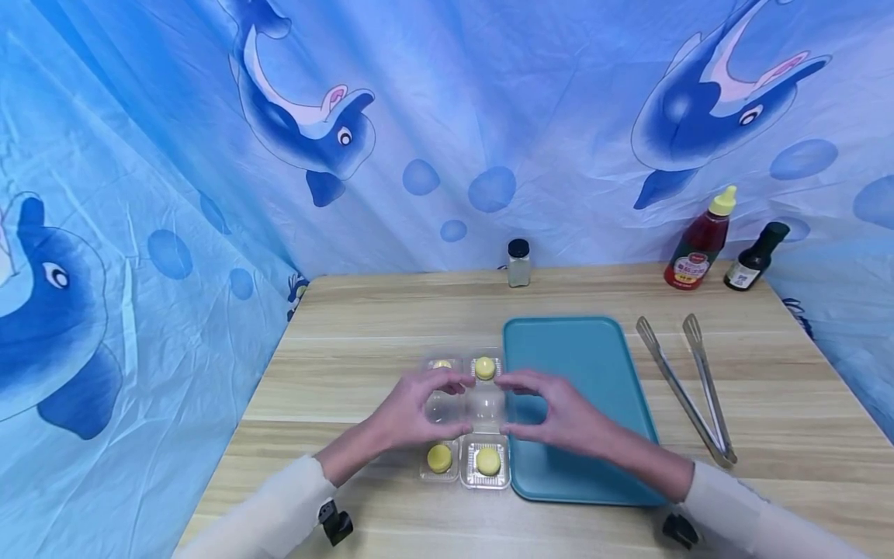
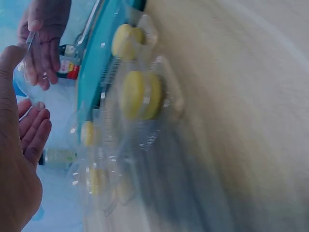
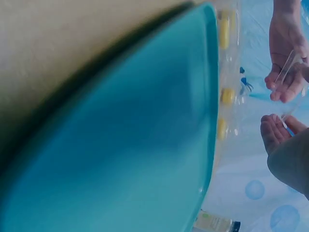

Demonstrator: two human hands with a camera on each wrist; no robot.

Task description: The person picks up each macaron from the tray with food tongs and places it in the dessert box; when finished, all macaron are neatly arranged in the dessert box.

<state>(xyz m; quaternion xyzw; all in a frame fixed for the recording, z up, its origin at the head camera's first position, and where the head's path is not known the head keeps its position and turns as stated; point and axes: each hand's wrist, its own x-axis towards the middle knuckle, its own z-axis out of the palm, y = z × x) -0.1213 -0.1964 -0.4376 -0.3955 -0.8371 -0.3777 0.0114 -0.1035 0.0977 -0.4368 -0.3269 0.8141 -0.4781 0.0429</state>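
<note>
In the head view, my left hand (image 1: 408, 407) and right hand (image 1: 569, 411) face each other above the table. Between them they grip a clear plastic lid (image 1: 485, 405) by its opposite edges, thumbs on the near side and fingers on the far side. Below and around it are clear plastic boxes, each with a round yellow macaron: front right (image 1: 488, 461), front left (image 1: 439, 458), back right (image 1: 485, 368) and back left (image 1: 442, 363). The back left one is partly hidden by my left fingers. The left wrist view shows the lid's thin edge against my left thumb (image 2: 12, 58).
A teal tray (image 1: 573, 349) lies right of the boxes, under my right hand and forearm. Farther right are spread metal tongs (image 1: 698, 396). Along the back stand a black-capped jar (image 1: 519, 268), a red sauce bottle (image 1: 694, 252) and a dark bottle (image 1: 754, 260), before a dolphin-print curtain (image 1: 559, 140).
</note>
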